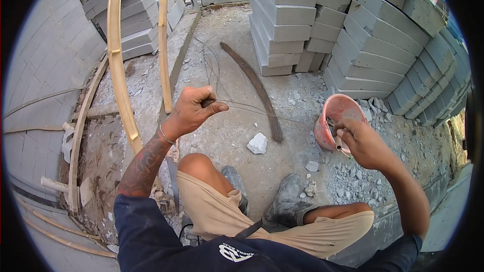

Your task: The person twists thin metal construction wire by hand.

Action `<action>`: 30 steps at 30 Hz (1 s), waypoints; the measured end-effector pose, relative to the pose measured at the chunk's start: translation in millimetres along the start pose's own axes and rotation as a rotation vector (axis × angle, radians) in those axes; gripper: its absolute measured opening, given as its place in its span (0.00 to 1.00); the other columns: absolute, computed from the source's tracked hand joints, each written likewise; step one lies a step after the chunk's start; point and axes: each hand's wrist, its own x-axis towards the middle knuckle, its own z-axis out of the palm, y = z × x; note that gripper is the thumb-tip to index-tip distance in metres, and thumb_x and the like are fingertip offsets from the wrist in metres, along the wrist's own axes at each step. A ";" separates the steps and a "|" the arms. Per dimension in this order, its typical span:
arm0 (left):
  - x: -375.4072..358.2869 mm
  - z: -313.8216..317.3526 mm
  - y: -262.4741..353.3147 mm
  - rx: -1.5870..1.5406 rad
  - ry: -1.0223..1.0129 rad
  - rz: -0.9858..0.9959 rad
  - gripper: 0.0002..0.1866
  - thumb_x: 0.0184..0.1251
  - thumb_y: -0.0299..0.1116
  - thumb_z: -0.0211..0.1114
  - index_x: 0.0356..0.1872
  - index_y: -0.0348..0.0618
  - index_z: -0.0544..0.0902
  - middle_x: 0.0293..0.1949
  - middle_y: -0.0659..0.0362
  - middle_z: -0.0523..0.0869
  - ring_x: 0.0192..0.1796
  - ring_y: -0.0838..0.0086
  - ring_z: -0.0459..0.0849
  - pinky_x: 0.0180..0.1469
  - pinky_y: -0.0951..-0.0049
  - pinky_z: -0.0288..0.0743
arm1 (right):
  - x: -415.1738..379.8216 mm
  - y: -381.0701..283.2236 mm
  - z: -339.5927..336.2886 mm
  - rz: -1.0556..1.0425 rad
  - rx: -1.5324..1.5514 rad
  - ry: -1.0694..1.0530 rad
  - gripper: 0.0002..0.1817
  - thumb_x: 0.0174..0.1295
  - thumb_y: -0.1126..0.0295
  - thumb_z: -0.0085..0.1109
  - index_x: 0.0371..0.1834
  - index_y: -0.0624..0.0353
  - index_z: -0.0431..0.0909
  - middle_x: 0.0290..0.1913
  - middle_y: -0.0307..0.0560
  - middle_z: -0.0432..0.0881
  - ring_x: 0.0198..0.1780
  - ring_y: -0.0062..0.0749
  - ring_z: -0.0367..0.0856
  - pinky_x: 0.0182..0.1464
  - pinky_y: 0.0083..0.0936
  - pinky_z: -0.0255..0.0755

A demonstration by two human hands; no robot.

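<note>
My left hand (198, 109) is raised in front of my left knee, its fingers and thumb closed on thin wire (257, 111). Strands of it stretch right across the floor view, and loops rise beyond the hand. My right hand (361, 142) is closed around a short rod (339, 144) whose round, hollow-looking end sticks out below the fist; the rest is hidden. Behind that hand stands a worn red bucket (327, 131), its contents mostly covered. Between the hands, a long dark bundle of wire (252, 83) lies on the ground, frayed at its near end.
Tall stacks of grey blocks (287, 17) stand ahead and to the right. Two bamboo strips (115, 35) lean at the left near a block wall (45, 65). A white stone chunk (257, 143) lies before my boots (287, 196). Rubble (358, 184) covers the right side.
</note>
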 end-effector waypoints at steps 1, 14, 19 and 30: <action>2.2 -2.8 -0.5 0.008 -0.002 -0.001 0.24 0.57 0.40 0.74 0.18 0.40 0.67 0.13 0.66 0.58 0.20 0.81 0.55 0.19 0.74 0.54 | -10.5 -2.3 9.4 -0.010 -0.024 -0.168 0.09 0.67 0.70 0.50 0.42 0.63 0.79 0.35 0.59 0.83 0.40 0.59 0.81 0.45 0.43 0.72; 1.0 0.8 -3.2 0.045 -0.076 -0.111 0.26 0.58 0.38 0.74 0.16 0.41 0.64 0.15 0.66 0.55 0.22 0.81 0.53 0.21 0.72 0.52 | -15.6 -21.5 -27.5 -0.207 -0.335 0.169 0.08 0.61 0.74 0.52 0.40 0.61 0.80 0.36 0.50 0.84 0.38 0.42 0.79 0.50 0.34 0.66; 8.0 0.1 -3.7 0.042 -0.133 -0.187 0.25 0.60 0.38 0.73 0.16 0.40 0.65 0.15 0.67 0.55 0.22 0.82 0.53 0.21 0.73 0.50 | -14.9 2.4 23.5 -0.361 -0.884 0.225 0.10 0.54 0.72 0.54 0.38 0.61 0.79 0.31 0.47 0.80 0.36 0.37 0.77 0.43 0.34 0.67; 7.8 7.6 -25.8 -0.117 -0.281 -0.225 0.27 0.59 0.42 0.74 0.16 0.40 0.65 0.17 0.68 0.57 0.23 0.81 0.54 0.22 0.72 0.51 | -46.0 -60.7 -9.4 -0.626 -0.013 -0.086 0.09 0.62 0.67 0.54 0.33 0.62 0.75 0.24 0.42 0.80 0.25 0.40 0.80 0.37 0.34 0.75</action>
